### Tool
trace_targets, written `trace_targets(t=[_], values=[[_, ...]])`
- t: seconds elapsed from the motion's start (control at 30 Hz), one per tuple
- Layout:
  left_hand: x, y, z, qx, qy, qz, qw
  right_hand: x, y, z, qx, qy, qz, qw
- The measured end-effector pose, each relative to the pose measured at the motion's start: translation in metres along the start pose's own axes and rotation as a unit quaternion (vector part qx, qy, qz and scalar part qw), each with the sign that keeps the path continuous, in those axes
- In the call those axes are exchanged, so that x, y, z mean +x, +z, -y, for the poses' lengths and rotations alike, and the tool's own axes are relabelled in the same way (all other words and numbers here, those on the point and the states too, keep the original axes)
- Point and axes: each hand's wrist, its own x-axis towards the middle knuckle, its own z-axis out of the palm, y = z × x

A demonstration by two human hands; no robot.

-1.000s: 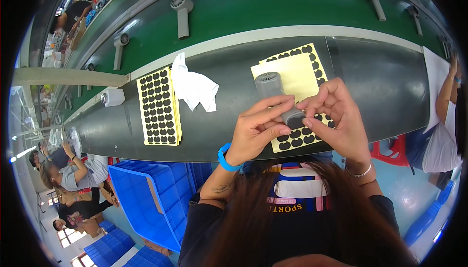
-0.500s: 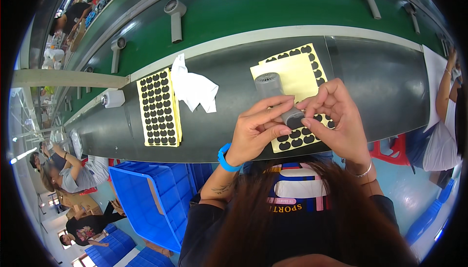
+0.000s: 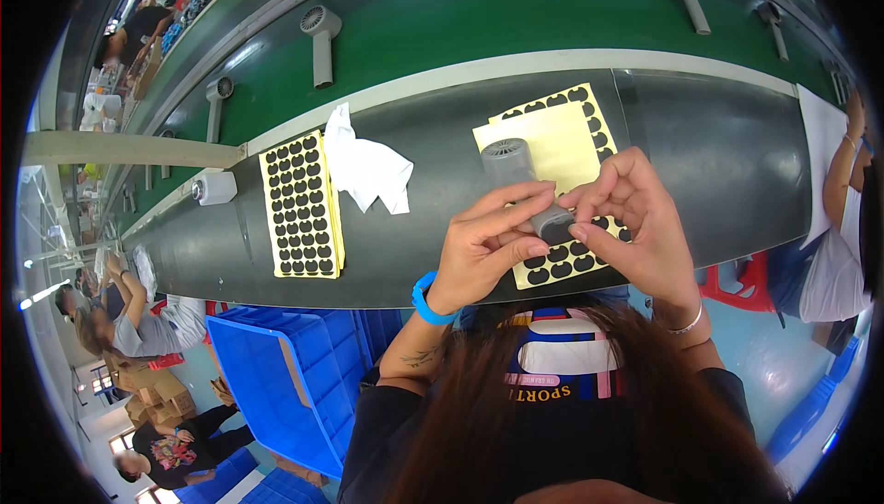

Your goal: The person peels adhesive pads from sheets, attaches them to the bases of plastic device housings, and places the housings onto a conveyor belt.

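A grey handheld fan (image 3: pixel 508 165) lies tilted in front of me, its round grille facing up and away and its handle end toward me. My left hand (image 3: pixel 493 242) is closed round the handle, thumb below and fingers above. At the handle's end a dark face (image 3: pixel 556 231) shows, which looks like a black sticker. My right hand (image 3: pixel 631 219) is closed at the right edge of that end, thumb and forefinger against it; whether a loose piece is between them is hidden. Beneath lie a sheet of black stickers (image 3: pixel 560 270) and a plain yellow sheet (image 3: pixel 566 140).
Left on the dark bench (image 3: pixel 433 136) lie a stack of sticker sheets (image 3: pixel 302 205), a white cloth (image 3: pixel 368 168) and a white container (image 3: pixel 216 187). Beyond runs a green conveyor belt (image 3: pixel 506 16) carrying fans (image 3: pixel 320 44). Blue crates (image 3: pixel 276 375) stand below left. Other people sit at both sides.
The fans on the green belt have shifted to the left. Both my hands and the held fan have hardly moved. A person at the lower left has changed posture.
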Motion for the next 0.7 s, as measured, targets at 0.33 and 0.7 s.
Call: trace_targets(t=[0.33, 0.7], values=[[-0.0006, -0.0001, 0.0014, 0.006, 0.006, -0.003, 1.0, -0.001, 0.0016, -0.0002, -0.018, -0.003, -0.007, 1.0], [-0.0016, 0.0027, 0.0036, 0.007, 0.002, -0.006, 1.0, -0.0035, 0.0049, -0.0023, -0.057, -0.04, -0.024, 0.997]])
